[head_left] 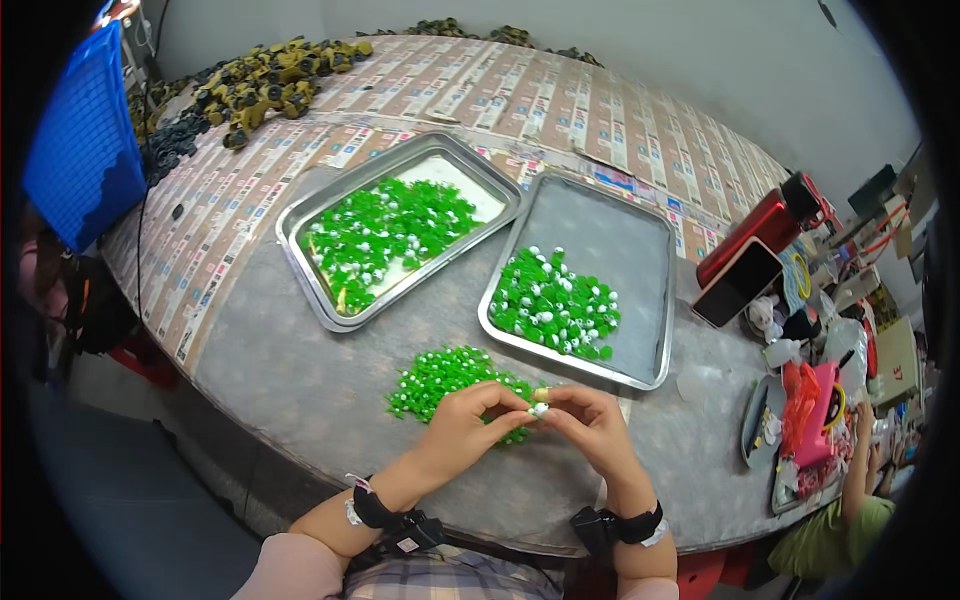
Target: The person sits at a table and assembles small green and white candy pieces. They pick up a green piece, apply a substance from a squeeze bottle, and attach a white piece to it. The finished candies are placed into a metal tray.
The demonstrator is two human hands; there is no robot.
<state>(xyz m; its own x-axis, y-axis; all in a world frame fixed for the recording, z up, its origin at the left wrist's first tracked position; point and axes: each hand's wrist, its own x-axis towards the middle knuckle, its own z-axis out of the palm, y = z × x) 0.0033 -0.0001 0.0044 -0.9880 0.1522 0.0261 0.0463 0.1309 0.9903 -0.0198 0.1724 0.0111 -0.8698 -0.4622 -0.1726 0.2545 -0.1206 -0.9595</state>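
In front of me the fingertips of my left hand (468,425) and my right hand (592,432) meet, pinching a small white piece with some green (540,409) between them. A yellowish cover sits on a fingertip of my right hand. Just behind and under my left hand spreads a pile of small green and white pieces (440,375) on the grey tabletop. Beyond it, a metal tray (664,340) on the right holds a heap of round green and white pieces (550,300). Another metal tray (300,285) at the left holds more green and white pieces (390,235).
A red bottle (745,235) and a phone (738,282) stand at right, near a cluttered pink holder (822,415) and red plastic (795,400). Yellowish-brown parts (270,85) are heaped far left beside a blue crate (85,140). Another person's arm (858,465) shows at right.
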